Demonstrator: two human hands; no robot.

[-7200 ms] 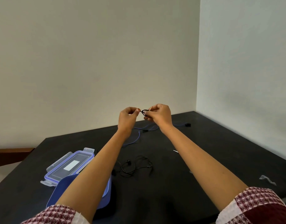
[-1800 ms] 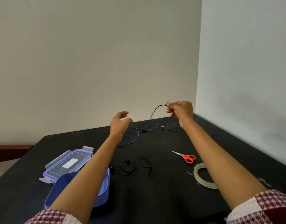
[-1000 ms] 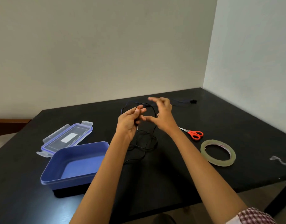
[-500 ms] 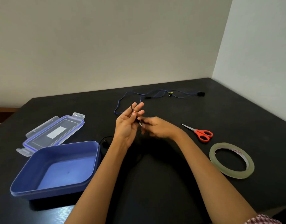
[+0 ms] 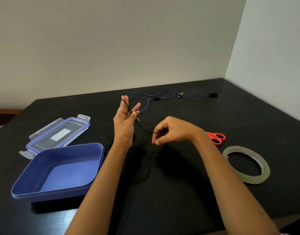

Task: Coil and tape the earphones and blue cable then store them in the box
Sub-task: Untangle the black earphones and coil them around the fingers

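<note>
The earphones (image 5: 140, 126), a thin black cord, run over the straight fingers of our left hand (image 5: 124, 122), thumb pinning the metal plug end. The cord slopes to our right hand (image 5: 171, 131), which pinches it, then falls in loose loops on the desk at centre frame. The blue cable (image 5: 148, 103) sprawls uncoiled at upper centre. The blue box (image 5: 57, 192) sits open at lower left.

Lid (image 5: 59, 133) behind box (image 5: 52, 192), scissors (image 5: 216, 138) behind tape roll (image 5: 254, 179)
</note>
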